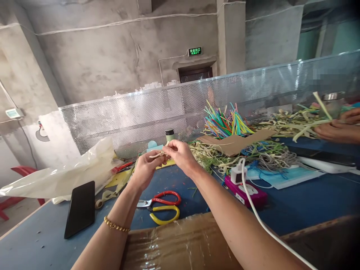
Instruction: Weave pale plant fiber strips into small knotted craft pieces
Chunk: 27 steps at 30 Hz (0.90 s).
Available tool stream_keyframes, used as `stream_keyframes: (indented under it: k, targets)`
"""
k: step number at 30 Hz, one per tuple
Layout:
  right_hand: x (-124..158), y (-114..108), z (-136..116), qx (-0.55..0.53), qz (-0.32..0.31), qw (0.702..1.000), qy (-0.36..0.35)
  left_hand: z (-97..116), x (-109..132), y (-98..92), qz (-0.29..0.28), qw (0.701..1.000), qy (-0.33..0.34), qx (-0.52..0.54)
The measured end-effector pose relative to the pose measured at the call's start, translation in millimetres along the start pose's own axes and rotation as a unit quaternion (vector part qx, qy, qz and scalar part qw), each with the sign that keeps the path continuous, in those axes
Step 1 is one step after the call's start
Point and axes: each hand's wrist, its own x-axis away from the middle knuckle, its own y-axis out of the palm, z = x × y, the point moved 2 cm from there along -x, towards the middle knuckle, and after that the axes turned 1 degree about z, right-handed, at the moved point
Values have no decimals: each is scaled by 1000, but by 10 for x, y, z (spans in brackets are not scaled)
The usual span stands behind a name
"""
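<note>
Pale beige strip [156, 154] pinched between both hands above a blue table [309, 202].
The strip is flat, thin and narrow, like a ribbon; it lies almost level in the air, with its long axis going from left to right. The left hand [146, 168] is raised with a bent wrist, and its fingers curl closed on the strip's left end. The right hand [180, 154] reaches in from the right, thumb and fingertips closed on the other end. Both forearms stretch forward. Under the hands lie scissors [161, 204] with red and yellow loop handles, blades pointing left. Near them are a smooth black phone [80, 208], a crinkled plastic bag [64, 172] and glossy taped cardboard [180, 243]. A perforated metal screen [146, 112] stands behind.
</note>
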Motion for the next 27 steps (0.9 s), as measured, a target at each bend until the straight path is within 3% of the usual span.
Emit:
stream_keyframes:
  k: [5, 12, 21, 27]
  targets:
    - [-23, -36, -30, 121, 20, 991, -61, 40, -2, -9, -54, 996, -30, 68]
    - [-3, 10, -69, 150, 7, 986, -72, 58, 0, -16, -8, 999, -10, 38]
    - [8, 37, -53, 140, 28, 989, -49, 54, 19, 20, 37, 996, 31, -74]
    - [7, 60, -10, 72, 41, 996, -20, 42, 21, 63, 65, 992, 58, -94]
